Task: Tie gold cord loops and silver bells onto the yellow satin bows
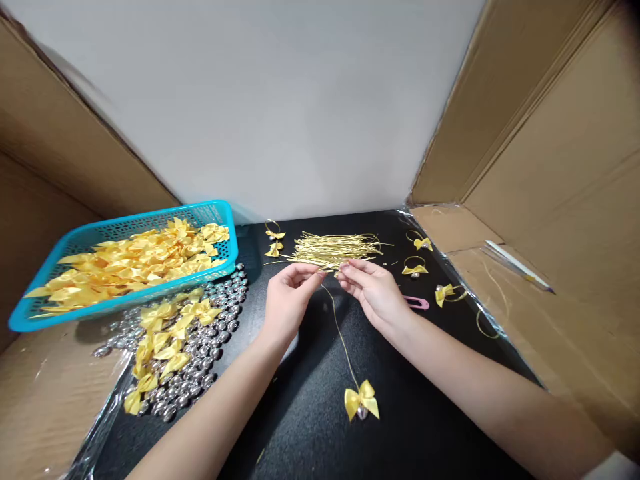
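My left hand (295, 290) is closed in a pinch on a thin gold cord (339, 327). From these fingertips the cord runs down the black tabletop to a yellow ribbon bow (361, 399) with a small silver bell-like ball under its knot. My right hand (373, 290) also pinches close beside the left, fingertips almost meeting; what sits between its fingers is tiny, seemingly the cord's end. Just beyond both hands lies a bundle of cut gold cords (335, 248).
A turquoise basket (150, 212) heaped with yellow bows stands at left. Silver balls (200, 363) and loose bows (173, 350) spread before it. Looped bows (415, 269) lie at right, near a pink clip (417, 303) and a pen-like tool (520, 267). Cardboard walls (565, 120) flank the table.
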Demonstrator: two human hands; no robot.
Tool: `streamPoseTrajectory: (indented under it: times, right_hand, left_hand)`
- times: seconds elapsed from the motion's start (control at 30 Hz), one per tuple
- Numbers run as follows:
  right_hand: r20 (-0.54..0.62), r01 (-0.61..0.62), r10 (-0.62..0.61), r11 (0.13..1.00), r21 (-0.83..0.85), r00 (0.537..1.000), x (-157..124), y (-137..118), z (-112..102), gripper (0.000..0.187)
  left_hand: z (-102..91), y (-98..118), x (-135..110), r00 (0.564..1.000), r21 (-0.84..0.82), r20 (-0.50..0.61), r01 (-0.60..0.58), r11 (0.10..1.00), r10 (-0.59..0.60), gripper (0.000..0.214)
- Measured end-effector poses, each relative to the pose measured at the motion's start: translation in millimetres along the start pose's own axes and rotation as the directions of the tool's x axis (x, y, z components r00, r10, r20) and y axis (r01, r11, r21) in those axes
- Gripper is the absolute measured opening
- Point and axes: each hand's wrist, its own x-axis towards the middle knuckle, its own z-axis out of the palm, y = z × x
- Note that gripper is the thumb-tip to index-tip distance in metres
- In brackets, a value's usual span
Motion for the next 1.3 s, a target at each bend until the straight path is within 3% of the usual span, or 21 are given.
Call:
streamPoseTrajectory:
  times: [0.37,0.97,1.3]
  right_hand:
    - [-0.015,-0.065,0.067,0.987,0.145,0.998,-7.9,4.2,2.3,0.024]
    - [0.003,-0.012,0.011,0.991,0.131,1.0,-9.7,5.3,0.8,0.023]
    - [0.011,-0.021,0.019,0.99,0.136,1.0,-12.4,6.9,3.1,0.023]
  left_hand:
    - [6.8,0.7,-8.9,1.0,-0.117,-0.006,-0.003,0.993,0.002,0.017]
    - [6.3,1.1,-11.4,0.998,-0.099,0.043,-0.034,0.995,0.038,0.01]
    - [6.5,0.1,-9.7,0.999,-0.138,-0.021,-0.033,0.99,0.031,0.013]
